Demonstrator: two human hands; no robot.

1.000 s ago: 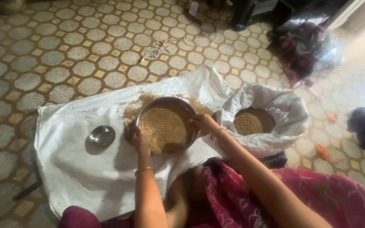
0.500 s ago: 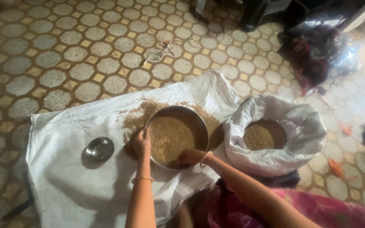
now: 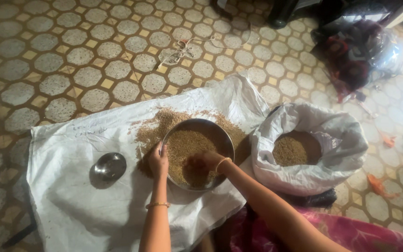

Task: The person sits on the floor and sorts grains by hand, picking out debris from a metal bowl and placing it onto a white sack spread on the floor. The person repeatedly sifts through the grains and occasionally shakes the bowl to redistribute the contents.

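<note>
The round metal pan (image 3: 211, 135) of grain (image 3: 183, 147) sits on the white cloth (image 3: 71, 196), a loose heap of grain behind it. The left hand (image 3: 157, 161) clasps the pan's left rim, fingers curled over the edge. The right hand (image 3: 206, 161) lies inside on the grain, fingers pointing left (spread or closed, it cannot be told). An open sack (image 3: 323, 135) stands right of the pan; a small steel bowl (image 3: 109, 166) lies left.

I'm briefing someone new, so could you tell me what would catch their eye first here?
A round metal pan heaped with brown grain sits mid-frame on a white cloth, with the left hand on its rim and the right hand in the grain. To its right stands an open white sack of grain.
</note>
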